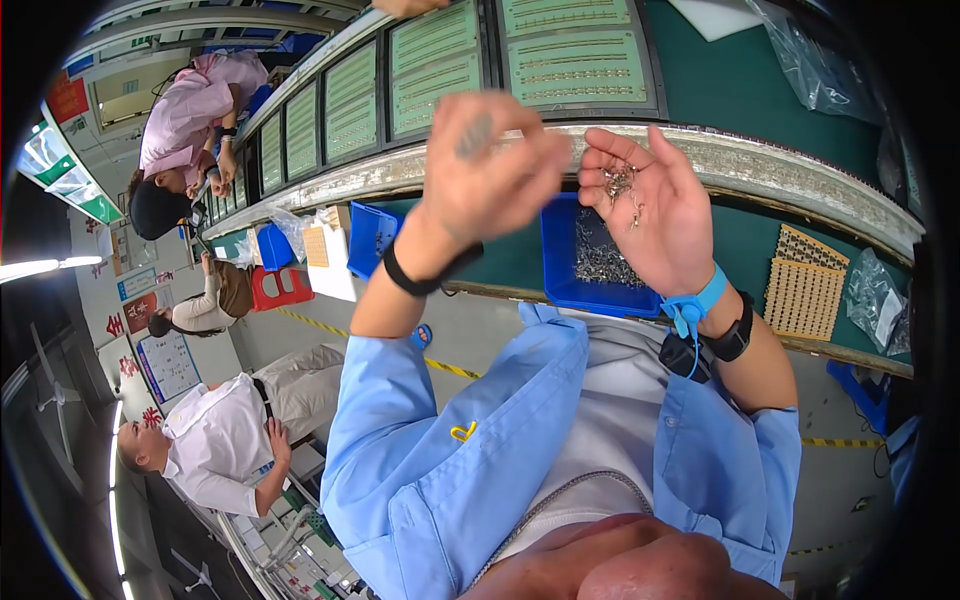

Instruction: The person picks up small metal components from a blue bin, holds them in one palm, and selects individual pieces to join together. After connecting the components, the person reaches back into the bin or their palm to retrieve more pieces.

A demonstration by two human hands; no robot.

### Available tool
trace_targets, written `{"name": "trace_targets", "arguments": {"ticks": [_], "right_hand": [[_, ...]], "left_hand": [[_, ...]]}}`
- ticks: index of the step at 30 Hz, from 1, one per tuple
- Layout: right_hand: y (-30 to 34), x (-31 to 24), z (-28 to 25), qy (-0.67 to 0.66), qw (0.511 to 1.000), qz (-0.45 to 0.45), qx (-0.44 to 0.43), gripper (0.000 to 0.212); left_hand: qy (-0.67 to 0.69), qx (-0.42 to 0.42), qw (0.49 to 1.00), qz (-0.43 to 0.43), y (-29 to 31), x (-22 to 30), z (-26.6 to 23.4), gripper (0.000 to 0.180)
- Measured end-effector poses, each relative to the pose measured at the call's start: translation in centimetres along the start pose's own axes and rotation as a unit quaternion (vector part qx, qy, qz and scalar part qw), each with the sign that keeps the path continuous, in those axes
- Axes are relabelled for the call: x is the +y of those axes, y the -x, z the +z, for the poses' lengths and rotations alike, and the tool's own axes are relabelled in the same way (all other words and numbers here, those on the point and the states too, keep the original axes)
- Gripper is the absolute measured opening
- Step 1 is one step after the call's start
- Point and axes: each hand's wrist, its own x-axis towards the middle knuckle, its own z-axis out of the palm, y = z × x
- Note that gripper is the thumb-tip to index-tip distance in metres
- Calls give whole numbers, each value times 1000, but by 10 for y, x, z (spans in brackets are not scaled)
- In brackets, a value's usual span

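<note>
My right hand [655, 215] is held palm up above the bench edge, fingers slightly curled, cupping a small heap of metal parts [620, 182]. A light blue band with a cord circles its wrist. My left hand [488, 165] hovers beside it, back upward, fingers curled toward the right palm. Motion smears those fingers, so whether they pinch anything cannot be made out. Just below the right hand stands a blue bin [590, 296] holding many loose metal pins [605, 262]. Beyond both hands, green circuit board panels [575, 68] lie in dark frames.
A metal rail [780, 172] runs between me and the panels. To the right lie tan perforated boards [805, 290] and clear plastic bags [875, 295]. Another blue bin [372, 240] and a red stool [280, 289] are leftward. A co-worker in pink [195, 120] bends over the line; another person's hand [410, 6] shows at the top.
</note>
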Motion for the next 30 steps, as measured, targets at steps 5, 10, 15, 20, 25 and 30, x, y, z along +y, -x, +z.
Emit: {"name": "trace_targets", "arguments": {"ticks": [5,10,15,20,25,30], "right_hand": [[4,1,1,-59,997,41,-12,75],[3,3,-1,-10,999,38,-14,84],[5,5,2,2,999,40,-30,83],[5,7,10,22,998,55,19,70],[3,10,-7,69,995,75,-23,45],[11,8,7,237,970,43,19,30]], "left_hand": [[70,-71,995,-6,7,55,2,22],[68,-86,994,13,15,65,14,26],[43,-119,992,22,10,66,10,29],[28,-106,994,2,8,62,6,30],[48,-94,991,-80,4,41,-5,12],[231,-76,934,-263,13,29,-7,4]]}}
